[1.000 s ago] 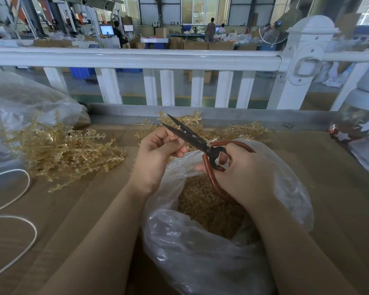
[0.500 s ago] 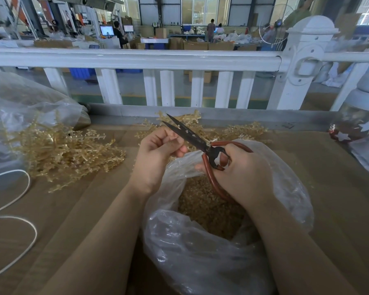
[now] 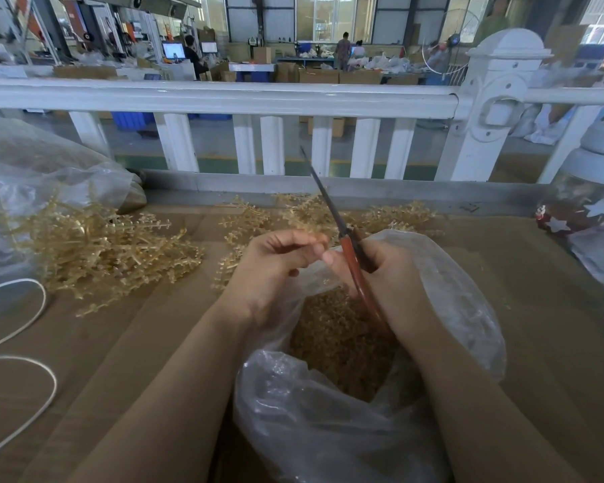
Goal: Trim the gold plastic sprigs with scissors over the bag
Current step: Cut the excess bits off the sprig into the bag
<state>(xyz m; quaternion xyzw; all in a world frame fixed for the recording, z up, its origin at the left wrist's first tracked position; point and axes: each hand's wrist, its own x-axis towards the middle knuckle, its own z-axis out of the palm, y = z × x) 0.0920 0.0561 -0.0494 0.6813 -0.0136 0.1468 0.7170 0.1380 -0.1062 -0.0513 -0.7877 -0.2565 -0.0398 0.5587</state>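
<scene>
My right hand (image 3: pixel 394 284) grips the red handles of the scissors (image 3: pixel 323 193), whose dark blades are closed and point up and away toward the railing. My left hand (image 3: pixel 272 273) hovers just left of the handles with its fingertips pinched together on what looks like a small gold sprig piece, mostly hidden by the fingers. Both hands are over the open clear plastic bag (image 3: pixel 450 273), which holds a heap of gold trimmings (image 3: pixel 335 336). A pile of gold sprigs (image 3: pixel 102 252) lies to the left. More gold sprigs (image 3: pixel 380 214) lie behind the bag.
A large clear bag (image 3: pixel 32 162) sits at the far left, with a white cord (image 3: pixel 32 378) looped on the brown table. A white railing (image 3: pixel 224 95) runs along the table's far edge. A jar with star decorations (image 3: pixel 593 203) stands at the right.
The scissor blades went from open and pointing left to closed and swung upright. My left hand drew slightly down from the blades.
</scene>
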